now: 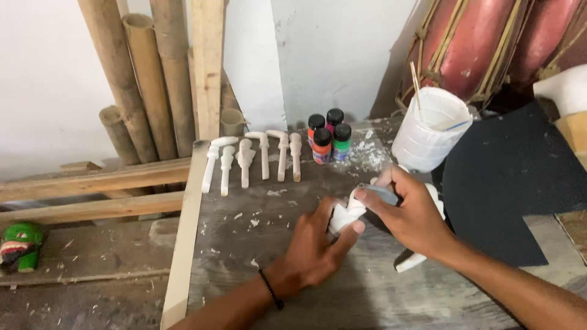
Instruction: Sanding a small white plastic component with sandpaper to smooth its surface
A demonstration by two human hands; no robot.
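White carving (343, 215) gripped by both hands (367, 226); paint bottles (328, 137), carved pieces (252, 160), plastic cup (430, 129) behind.

Both hands (367, 229) meet mid-table, fingers curled closed.

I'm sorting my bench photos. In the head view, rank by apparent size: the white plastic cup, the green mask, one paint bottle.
1. white plastic cup, clearly largest.
2. green mask, partly cut off at the frame edge.
3. green-labelled paint bottle, smallest, though it sits farther back.
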